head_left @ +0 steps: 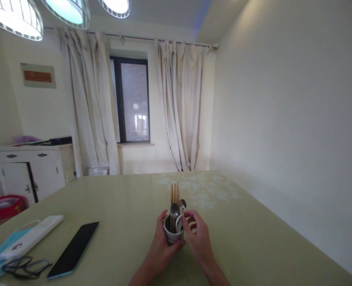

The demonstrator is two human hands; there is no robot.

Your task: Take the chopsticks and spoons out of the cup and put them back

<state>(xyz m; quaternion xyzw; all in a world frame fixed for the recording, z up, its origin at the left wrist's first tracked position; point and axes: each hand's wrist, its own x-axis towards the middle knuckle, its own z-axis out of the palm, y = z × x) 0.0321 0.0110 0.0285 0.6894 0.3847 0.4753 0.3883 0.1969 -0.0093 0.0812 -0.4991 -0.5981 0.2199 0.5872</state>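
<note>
A small white cup (pixel 174 237) stands upright near the middle of the table's near side. My left hand (pixel 161 242) is wrapped round its left side and front, with the thumb across the front. Several wooden chopsticks (pixel 175 193) rise from the cup, beside a metal spoon (pixel 174 210) with its bowl up. A second, smaller metal spoon (pixel 183 204) leans to the right behind it. At the cup's right rim, my right hand (pixel 198 234) pinches a white spoon-like piece (pixel 179 224), whose lower part is inside the cup.
On the pale green table (pixel 128 206), a black phone (pixel 74 250) lies to the left. Beyond it are a white power strip-like bar (pixel 31 237), a blue mask (pixel 6 250) and dark-framed glasses (pixel 25 267). A wall (pixel 297 139) runs along the right edge.
</note>
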